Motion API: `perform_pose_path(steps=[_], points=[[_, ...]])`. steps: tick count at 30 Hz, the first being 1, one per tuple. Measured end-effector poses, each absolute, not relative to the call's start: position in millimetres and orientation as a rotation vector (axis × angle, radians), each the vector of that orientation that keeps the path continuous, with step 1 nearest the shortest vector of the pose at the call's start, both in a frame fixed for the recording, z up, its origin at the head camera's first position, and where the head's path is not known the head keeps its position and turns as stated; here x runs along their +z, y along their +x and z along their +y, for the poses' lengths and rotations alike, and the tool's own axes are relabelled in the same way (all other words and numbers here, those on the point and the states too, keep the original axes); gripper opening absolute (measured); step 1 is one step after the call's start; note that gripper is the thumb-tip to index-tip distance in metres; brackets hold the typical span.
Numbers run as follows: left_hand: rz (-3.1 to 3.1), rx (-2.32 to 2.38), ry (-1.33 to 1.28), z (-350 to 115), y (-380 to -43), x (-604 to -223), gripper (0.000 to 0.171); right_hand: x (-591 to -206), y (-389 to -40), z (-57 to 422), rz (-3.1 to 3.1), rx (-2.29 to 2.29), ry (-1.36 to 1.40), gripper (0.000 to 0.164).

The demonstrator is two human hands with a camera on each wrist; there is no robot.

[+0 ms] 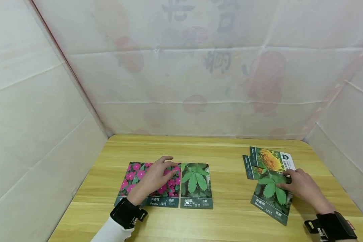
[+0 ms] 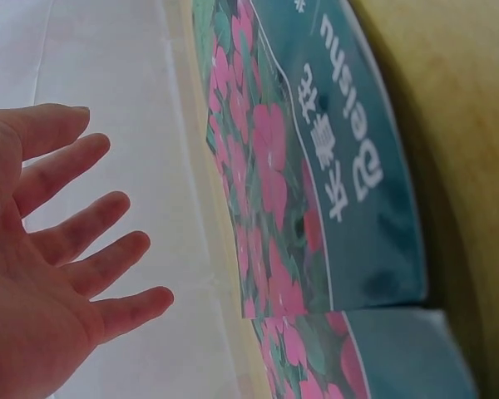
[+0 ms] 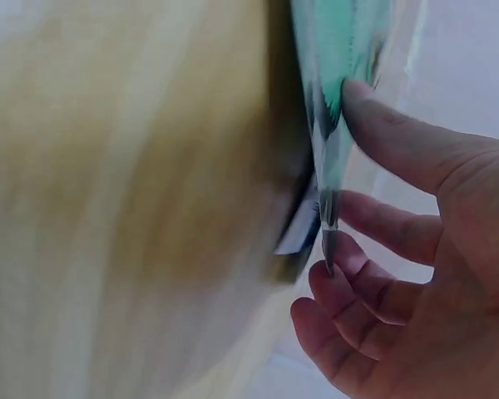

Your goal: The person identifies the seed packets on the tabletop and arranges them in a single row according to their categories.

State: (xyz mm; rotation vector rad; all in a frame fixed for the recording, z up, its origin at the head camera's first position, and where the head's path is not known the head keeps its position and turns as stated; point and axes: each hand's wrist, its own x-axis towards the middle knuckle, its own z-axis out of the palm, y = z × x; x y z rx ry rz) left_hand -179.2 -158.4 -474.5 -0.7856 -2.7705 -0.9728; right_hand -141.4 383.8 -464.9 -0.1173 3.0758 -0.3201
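Note:
My right hand [image 1: 304,190] pinches the right edge of a green-leaf seed packet [image 1: 269,200], thumb on its face and fingertips behind. In the right wrist view this packet [image 3: 328,158] appears nearly edge-on above the table. It overlaps two orange-flower seed packets, an upper one [image 1: 267,159] and a lower one [image 1: 247,167] mostly covered. On the left, my left hand [image 1: 152,179] hovers over two pink-flower seed packets [image 1: 173,191] lying side by side and overlapping. Its fingers [image 2: 91,237] are spread and hold nothing. A second green-leaf packet [image 1: 196,183] lies upright beside the pink ones.
The wooden table [image 1: 227,222] has bare surface between the left row and the right-hand packets. Pale fabric walls [image 1: 175,80] enclose its back and both sides. Each wrist wears a black strap [image 1: 125,213].

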Motion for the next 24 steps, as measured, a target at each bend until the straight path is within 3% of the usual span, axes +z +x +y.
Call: perform_pose_path(steps=[12, 24], points=[[-2.762, -0.986, -0.727, -160, -181, -470, 0.023, -444, -146, 380, 2.97, -0.634, -0.203, 0.025], [-2.722, -0.98, -0.753, -160, -179, -471, 0.024, -436, -141, 362, 3.085, -0.773, -0.137, 0.023]])
